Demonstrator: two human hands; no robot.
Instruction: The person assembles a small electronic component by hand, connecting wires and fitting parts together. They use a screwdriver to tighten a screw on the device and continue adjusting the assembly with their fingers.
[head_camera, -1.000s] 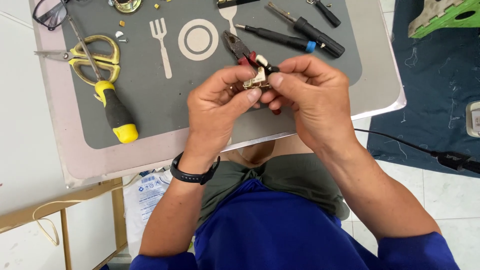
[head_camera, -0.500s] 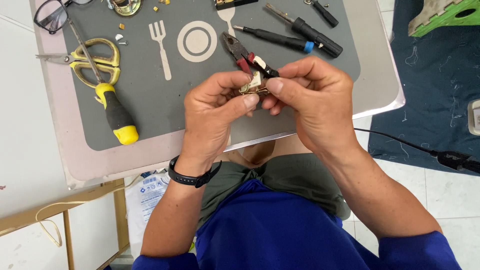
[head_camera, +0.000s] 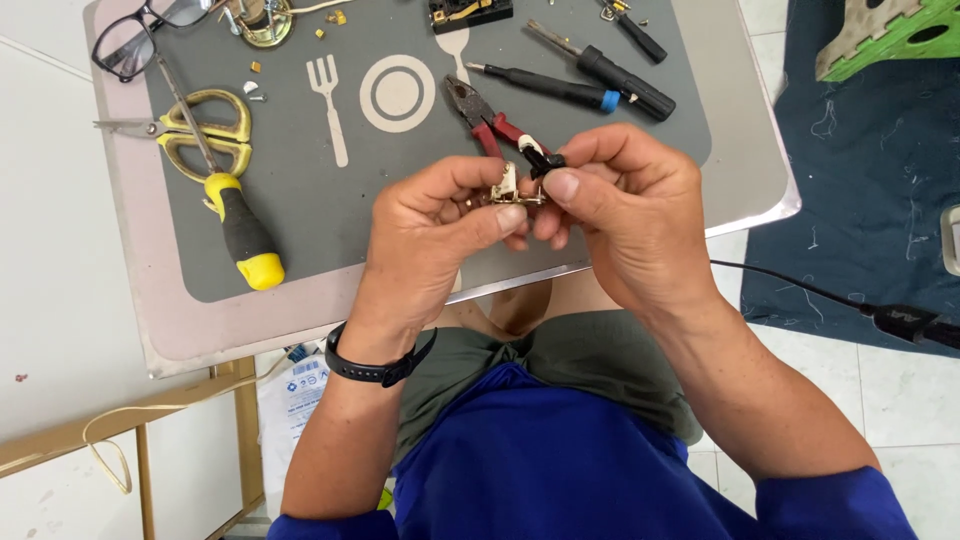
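Both hands met over the near edge of a grey mat, pinching one small brass-coloured metal part between them. The left hand gripped it from the left with thumb and fingertips closed on it; the right hand clamped its other side, thumb pressed on top. Red-handled pliers lay on the mat just behind the part, partly hidden by the fingers. Further left lay a yellow-and-black screwdriver across yellow-handled scissors, well apart from the hands. Two black screwdrivers lay at the far edge.
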